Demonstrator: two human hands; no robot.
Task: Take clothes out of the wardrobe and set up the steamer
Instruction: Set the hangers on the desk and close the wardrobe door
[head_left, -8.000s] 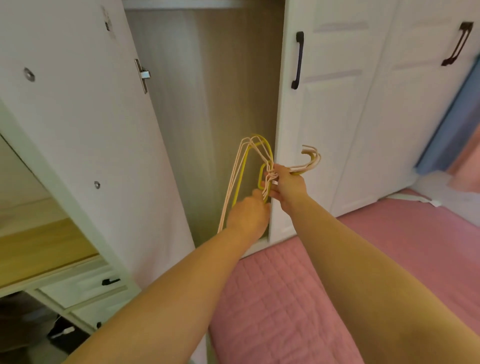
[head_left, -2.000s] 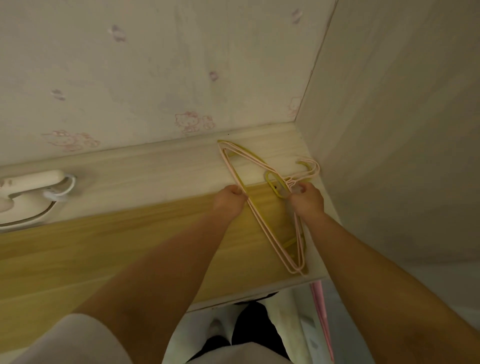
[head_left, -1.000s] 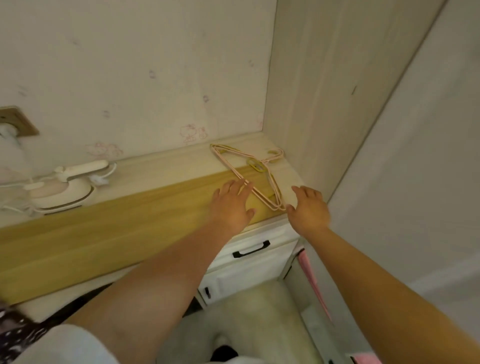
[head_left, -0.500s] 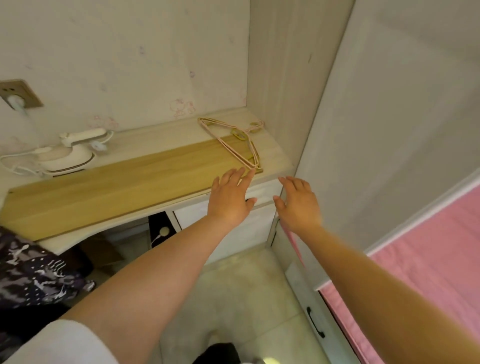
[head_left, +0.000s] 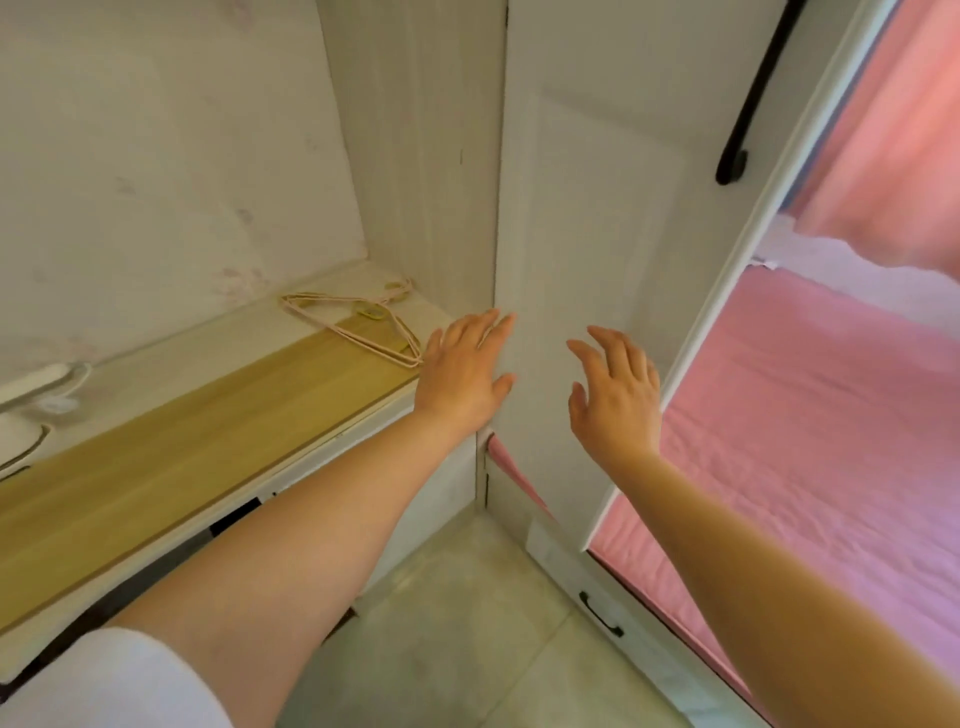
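A bundle of pink and yellow wire hangers (head_left: 358, 325) lies flat on the desk (head_left: 171, 447) near its right back corner. My left hand (head_left: 465, 371) hovers with spread fingers just right of the hangers, in front of the wardrobe door's edge, and holds nothing. My right hand (head_left: 615, 392) is also empty, fingers spread, in front of the white wardrobe door (head_left: 597, 218). The white steamer (head_left: 31, 395) sits at the desk's far left, cut off by the frame edge.
The wardrobe door stands ajar with a black handle (head_left: 753, 98) high up. A bed with a pink cover (head_left: 831, 441) lies to the right. White drawers with a black pull (head_left: 600, 616) sit low beside the bed. Pale floor tiles (head_left: 467, 639) lie below.
Both hands laid the hangers on the desk, let go and drew back. My view has swung right toward the wardrobe door and the bed, and both hands have moved right with it.
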